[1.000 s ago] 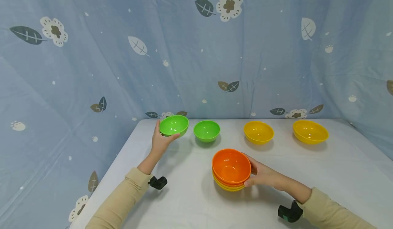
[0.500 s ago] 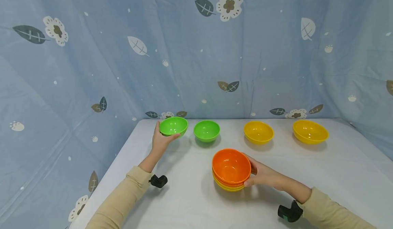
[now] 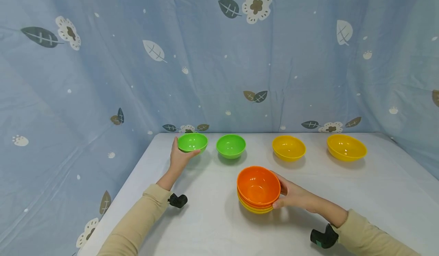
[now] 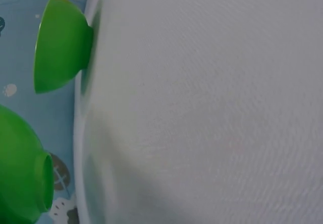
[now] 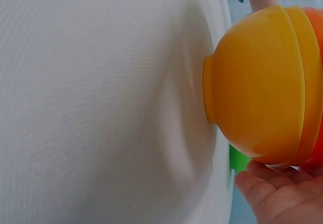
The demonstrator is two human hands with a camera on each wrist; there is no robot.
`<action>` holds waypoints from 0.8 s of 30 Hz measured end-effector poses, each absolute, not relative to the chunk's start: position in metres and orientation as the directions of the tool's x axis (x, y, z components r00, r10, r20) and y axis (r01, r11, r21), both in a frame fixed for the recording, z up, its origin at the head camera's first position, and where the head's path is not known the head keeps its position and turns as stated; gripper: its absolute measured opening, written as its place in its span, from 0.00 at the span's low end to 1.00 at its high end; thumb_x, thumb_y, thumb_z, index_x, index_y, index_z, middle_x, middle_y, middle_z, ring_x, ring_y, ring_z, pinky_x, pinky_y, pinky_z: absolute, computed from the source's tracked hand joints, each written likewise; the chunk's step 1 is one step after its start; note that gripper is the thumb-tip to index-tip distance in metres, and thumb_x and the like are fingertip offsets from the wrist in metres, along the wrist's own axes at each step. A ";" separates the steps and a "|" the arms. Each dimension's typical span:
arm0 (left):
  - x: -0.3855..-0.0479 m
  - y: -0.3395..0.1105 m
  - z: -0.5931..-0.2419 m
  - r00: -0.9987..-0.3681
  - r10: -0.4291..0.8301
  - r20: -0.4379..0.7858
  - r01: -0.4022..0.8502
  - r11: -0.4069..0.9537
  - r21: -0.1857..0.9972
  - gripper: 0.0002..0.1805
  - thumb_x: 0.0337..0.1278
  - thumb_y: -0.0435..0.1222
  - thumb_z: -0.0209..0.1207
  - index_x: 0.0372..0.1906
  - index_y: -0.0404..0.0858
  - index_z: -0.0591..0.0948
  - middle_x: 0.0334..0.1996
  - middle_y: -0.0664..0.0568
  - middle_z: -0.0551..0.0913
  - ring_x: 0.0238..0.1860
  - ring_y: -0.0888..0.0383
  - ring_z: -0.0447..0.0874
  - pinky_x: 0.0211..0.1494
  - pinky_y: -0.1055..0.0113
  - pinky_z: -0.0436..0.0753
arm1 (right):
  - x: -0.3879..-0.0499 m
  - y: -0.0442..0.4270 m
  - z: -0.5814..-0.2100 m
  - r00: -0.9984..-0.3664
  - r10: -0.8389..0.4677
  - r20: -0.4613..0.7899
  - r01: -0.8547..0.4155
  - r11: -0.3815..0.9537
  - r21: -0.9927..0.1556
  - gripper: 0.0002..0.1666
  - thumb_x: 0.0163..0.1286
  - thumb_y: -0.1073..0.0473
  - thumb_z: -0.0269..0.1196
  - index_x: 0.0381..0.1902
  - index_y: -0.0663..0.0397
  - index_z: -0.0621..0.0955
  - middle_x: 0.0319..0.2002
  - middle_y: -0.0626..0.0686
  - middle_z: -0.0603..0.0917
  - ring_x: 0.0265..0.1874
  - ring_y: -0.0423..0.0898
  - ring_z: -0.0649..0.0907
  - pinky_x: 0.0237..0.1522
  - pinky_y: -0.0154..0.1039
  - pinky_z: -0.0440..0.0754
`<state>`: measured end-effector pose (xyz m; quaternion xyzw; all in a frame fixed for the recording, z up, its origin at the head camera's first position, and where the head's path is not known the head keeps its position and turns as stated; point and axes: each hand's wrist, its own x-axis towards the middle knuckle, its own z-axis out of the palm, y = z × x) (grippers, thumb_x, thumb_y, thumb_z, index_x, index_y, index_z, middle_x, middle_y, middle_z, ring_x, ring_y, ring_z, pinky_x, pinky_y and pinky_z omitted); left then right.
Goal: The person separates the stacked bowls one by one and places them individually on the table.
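Observation:
My left hand [image 3: 180,159] grips a green bowl [image 3: 193,143] by its side at the back left, thumb on the near side. In the left wrist view that held bowl [image 4: 20,168] hangs above the table, its foot apart from the cloth. A second green bowl [image 3: 231,147] stands to its right. My right hand [image 3: 291,194] holds a nested stack from the right side, with an orange bowl [image 3: 258,186] on top and yellow bowls [image 5: 260,82] beneath. Whether the stack's foot touches the cloth, I cannot tell.
Two yellow bowls, one in the middle [image 3: 289,148] and one farther right [image 3: 346,148], stand along the back of the white-covered table [image 3: 212,225]. A blue patterned curtain [image 3: 212,58] hangs behind and at the left.
The left hand has lowered the green bowl a little toward the table and slightly left. My right hand and the stack have stayed in place.

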<state>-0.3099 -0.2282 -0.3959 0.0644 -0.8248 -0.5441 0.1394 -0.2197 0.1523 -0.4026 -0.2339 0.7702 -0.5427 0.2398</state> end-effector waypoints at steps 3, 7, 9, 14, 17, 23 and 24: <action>-0.312 -0.230 -0.399 -0.952 -0.265 0.156 0.035 0.411 0.911 0.63 0.36 0.43 0.72 0.72 0.36 0.41 0.70 0.39 0.47 0.69 0.42 0.48 0.67 0.48 0.56 | -0.220 0.152 -0.403 -0.776 -0.621 -0.111 -0.106 0.302 -0.947 0.58 0.54 0.51 0.67 0.71 0.62 0.45 0.70 0.62 0.53 0.67 0.62 0.57 0.63 0.59 0.59; -0.314 -0.232 -0.402 -0.952 -0.269 0.147 0.021 0.424 0.905 0.63 0.36 0.44 0.72 0.71 0.35 0.41 0.70 0.37 0.47 0.69 0.41 0.48 0.67 0.47 0.56 | -0.219 0.152 -0.402 -0.778 -0.618 -0.112 -0.108 0.307 -0.945 0.58 0.54 0.51 0.67 0.71 0.61 0.45 0.70 0.62 0.54 0.66 0.61 0.57 0.63 0.58 0.59; -0.315 -0.233 -0.404 -0.954 -0.266 0.136 0.012 0.423 0.906 0.63 0.37 0.44 0.71 0.71 0.34 0.41 0.70 0.37 0.46 0.69 0.41 0.47 0.67 0.47 0.56 | -0.219 0.152 -0.402 -0.779 -0.617 -0.115 -0.107 0.311 -0.944 0.58 0.55 0.51 0.67 0.71 0.62 0.45 0.70 0.62 0.53 0.66 0.62 0.57 0.62 0.59 0.59; -0.317 -0.233 -0.406 -0.958 -0.261 0.120 0.002 0.413 0.911 0.62 0.37 0.43 0.71 0.71 0.32 0.40 0.70 0.36 0.46 0.69 0.40 0.47 0.68 0.47 0.55 | -0.218 0.152 -0.401 -0.780 -0.614 -0.122 -0.101 0.315 -0.944 0.58 0.55 0.51 0.67 0.71 0.62 0.45 0.70 0.63 0.53 0.66 0.62 0.57 0.62 0.59 0.59; -0.318 -0.232 -0.407 -0.956 -0.267 0.119 -0.005 0.423 0.906 0.62 0.37 0.42 0.71 0.70 0.31 0.41 0.70 0.35 0.46 0.69 0.40 0.47 0.68 0.47 0.54 | -0.219 0.152 -0.401 -0.779 -0.616 -0.116 -0.104 0.309 -0.945 0.58 0.54 0.51 0.67 0.71 0.62 0.45 0.70 0.62 0.53 0.66 0.62 0.57 0.62 0.59 0.59; -0.318 -0.230 -0.405 -0.956 -0.272 0.109 -0.025 0.447 0.894 0.62 0.36 0.41 0.71 0.70 0.29 0.41 0.69 0.34 0.46 0.69 0.39 0.46 0.68 0.47 0.52 | -0.219 0.152 -0.401 -0.779 -0.617 -0.112 -0.101 0.299 -0.949 0.58 0.54 0.51 0.67 0.71 0.61 0.45 0.70 0.62 0.53 0.67 0.62 0.57 0.63 0.59 0.59; -0.318 -0.230 -0.405 -0.958 -0.269 0.103 -0.028 0.445 0.895 0.62 0.37 0.41 0.71 0.70 0.30 0.41 0.70 0.34 0.45 0.69 0.39 0.45 0.69 0.47 0.52 | -0.219 0.152 -0.401 -0.778 -0.617 -0.114 -0.098 0.299 -0.949 0.58 0.54 0.51 0.67 0.71 0.61 0.45 0.70 0.62 0.53 0.67 0.62 0.57 0.63 0.59 0.58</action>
